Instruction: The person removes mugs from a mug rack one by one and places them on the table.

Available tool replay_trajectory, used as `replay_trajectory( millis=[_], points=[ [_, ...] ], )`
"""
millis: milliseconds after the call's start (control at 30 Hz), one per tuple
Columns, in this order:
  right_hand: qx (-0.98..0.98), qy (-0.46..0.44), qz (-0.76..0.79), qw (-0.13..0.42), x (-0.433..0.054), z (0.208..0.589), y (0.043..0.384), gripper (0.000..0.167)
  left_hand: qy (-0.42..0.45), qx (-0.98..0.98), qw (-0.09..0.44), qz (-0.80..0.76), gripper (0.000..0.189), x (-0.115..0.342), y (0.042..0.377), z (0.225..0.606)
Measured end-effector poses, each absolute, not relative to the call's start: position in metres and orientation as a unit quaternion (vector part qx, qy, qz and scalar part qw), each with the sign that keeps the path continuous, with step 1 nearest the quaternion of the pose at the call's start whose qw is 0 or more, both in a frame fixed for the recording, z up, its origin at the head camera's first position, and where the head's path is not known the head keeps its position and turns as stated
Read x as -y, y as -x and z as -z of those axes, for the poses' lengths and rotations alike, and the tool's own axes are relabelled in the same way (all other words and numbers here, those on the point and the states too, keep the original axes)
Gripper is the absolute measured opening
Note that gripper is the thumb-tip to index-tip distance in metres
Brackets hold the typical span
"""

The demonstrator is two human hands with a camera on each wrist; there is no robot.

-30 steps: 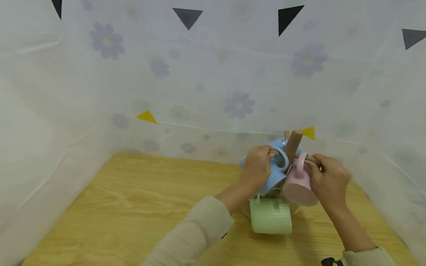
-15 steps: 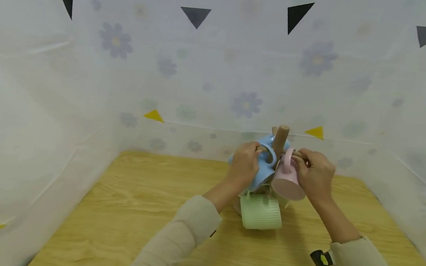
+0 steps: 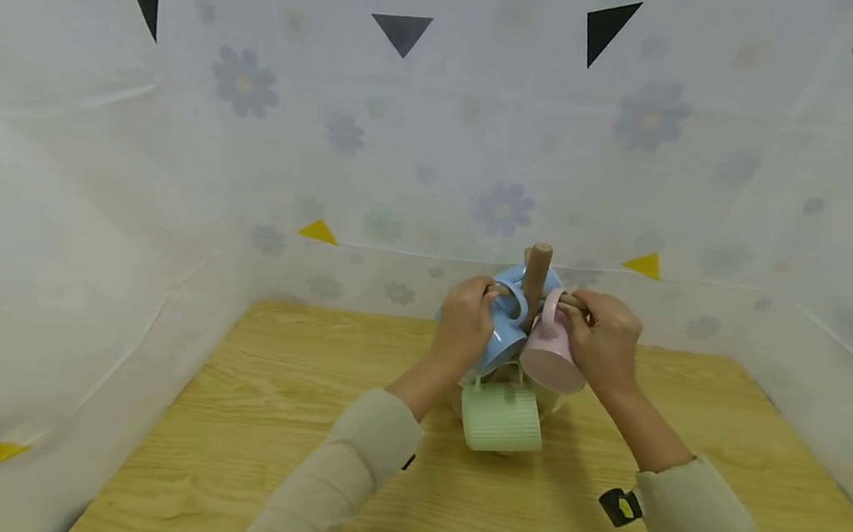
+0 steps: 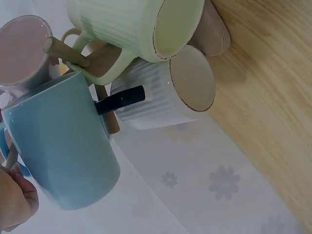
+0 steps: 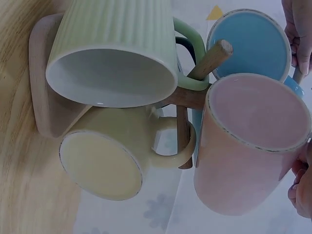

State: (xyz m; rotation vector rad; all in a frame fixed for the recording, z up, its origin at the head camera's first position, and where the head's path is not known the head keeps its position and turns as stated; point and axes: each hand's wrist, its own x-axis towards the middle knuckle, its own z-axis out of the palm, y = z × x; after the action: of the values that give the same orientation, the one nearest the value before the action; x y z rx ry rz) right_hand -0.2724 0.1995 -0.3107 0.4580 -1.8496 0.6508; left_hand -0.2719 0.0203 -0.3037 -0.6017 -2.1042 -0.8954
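Note:
A wooden mug tree [image 3: 537,266] bears several mugs hung by their handles. My left hand [image 3: 463,323] grips the left upper peg, beside the handle of a blue mug [image 3: 503,339]. On the other side, my right hand [image 3: 605,338] pinches the right upper peg, where a pink mug [image 3: 553,355] hangs with its base facing me. Below them hangs a ribbed green mug [image 3: 500,418]. The left wrist view shows a white mug [image 4: 151,102] with a dark handle near it; the right wrist view shows a cream-yellow mug [image 5: 107,151]. Another blue mug sits behind the post, mostly hidden.
The stand's wooden base [image 5: 44,83] is close over the wood-grain table [image 3: 294,423]. Pale flowered sheeting [image 3: 437,133] encloses the back and sides, with black and yellow triangles on it. A black strap [image 3: 620,507] shows at the right sleeve.
The mug tree, its mugs and both gripping hands have moved left across the table. The background has shifted slightly right in the head view. Both hands keep their hold on the pegs.

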Motion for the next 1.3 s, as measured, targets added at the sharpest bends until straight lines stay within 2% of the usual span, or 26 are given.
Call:
replay_trajectory(
  millis=[533,800,1300],
  points=[
    [0.77,-0.193,-0.285,0.536,-0.188,0.315,0.266,0.012,0.241,0.83,0.365,0.347,0.018,-0.01,0.274,0.306],
    [0.781,-0.192,-0.269,0.53,-0.188,0.314,0.262,0.013,0.259,0.814,0.374,0.361,0.016,-0.006,0.276,0.309],
    [0.814,-0.199,-0.228,0.496,-0.187,0.312,0.258,0.015,0.252,0.808,0.37,0.382,0.02,0.003,0.272,0.309]
  ],
)
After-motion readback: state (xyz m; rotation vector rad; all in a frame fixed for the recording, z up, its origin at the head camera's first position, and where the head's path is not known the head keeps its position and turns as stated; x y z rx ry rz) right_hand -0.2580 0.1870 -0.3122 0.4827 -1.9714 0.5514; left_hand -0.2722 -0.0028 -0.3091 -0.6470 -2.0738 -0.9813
